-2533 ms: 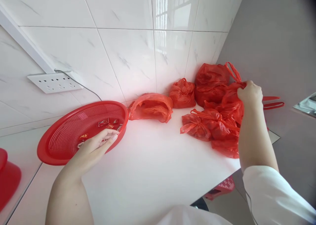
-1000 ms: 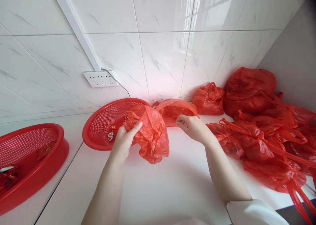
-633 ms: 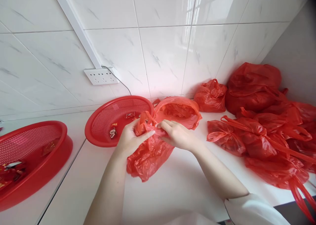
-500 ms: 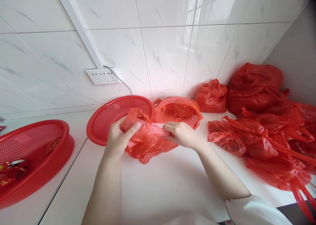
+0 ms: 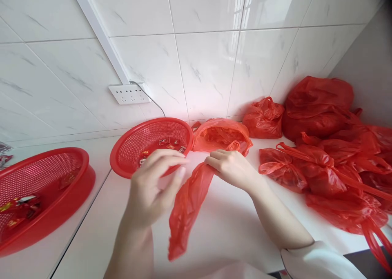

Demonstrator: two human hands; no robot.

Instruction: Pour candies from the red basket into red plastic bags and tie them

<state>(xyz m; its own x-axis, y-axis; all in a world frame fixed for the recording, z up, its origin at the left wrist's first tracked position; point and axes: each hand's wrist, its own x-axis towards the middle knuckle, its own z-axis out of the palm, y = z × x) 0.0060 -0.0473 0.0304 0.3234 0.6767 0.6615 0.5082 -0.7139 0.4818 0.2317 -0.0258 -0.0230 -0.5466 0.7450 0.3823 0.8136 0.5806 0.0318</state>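
Plastic bag (image 5: 185, 213), red and crumpled, hangs from the right hand's (image 5: 232, 169) grip; the left hand (image 5: 147, 191), grip wide, hovers near a round red perforated plastic basket (image 5: 130, 144).

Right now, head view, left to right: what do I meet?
Leftmost perforated red basket, left hand, held red plastic bag, right hand, small red bag by the wall, large red bag near the corner.

An indoor room, though whether a kitchen, shop or workroom is unclear. Marbled white tiles (image 5: 208, 75) cover the wall, with surface-mounted trunking (image 5: 98, 30) running to a multi-outlet socket panel (image 5: 130, 94). A white table (image 5: 241, 230) against it bears perforated baskets (image 5: 128, 140) and red plastic bags (image 5: 318, 107).
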